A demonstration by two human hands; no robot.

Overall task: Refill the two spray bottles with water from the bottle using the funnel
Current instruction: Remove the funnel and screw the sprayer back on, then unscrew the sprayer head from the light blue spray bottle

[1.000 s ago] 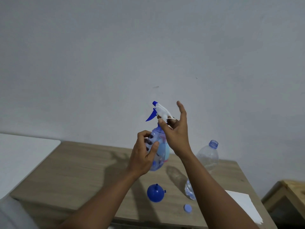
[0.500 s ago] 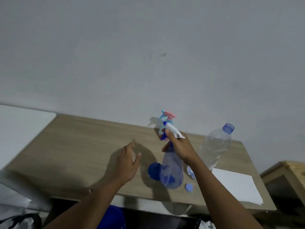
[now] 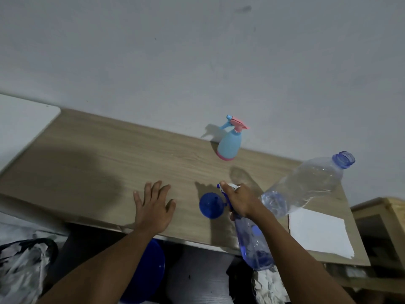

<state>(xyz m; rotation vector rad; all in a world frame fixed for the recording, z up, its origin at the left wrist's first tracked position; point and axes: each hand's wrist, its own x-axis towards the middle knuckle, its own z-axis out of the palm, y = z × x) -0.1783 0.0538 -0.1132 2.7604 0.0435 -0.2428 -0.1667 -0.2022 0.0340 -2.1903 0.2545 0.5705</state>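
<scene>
The translucent blue spray bottle is hanging at the front edge of the table, trigger head fitted, with the right hand gripping it round the neck. Just left of it the blue funnel is lying on the table, out of use. Just right, the clear water bottle is standing uncapped, holding only a little water at its base. The pale blue and pink spray bottle is standing by the wall, head on, well apart. The left hand is hovering, fingers spread, holding nothing. Pouring is looking finished, leaving only setting this bottle down and capping, though fill levels are not showing.
</scene>
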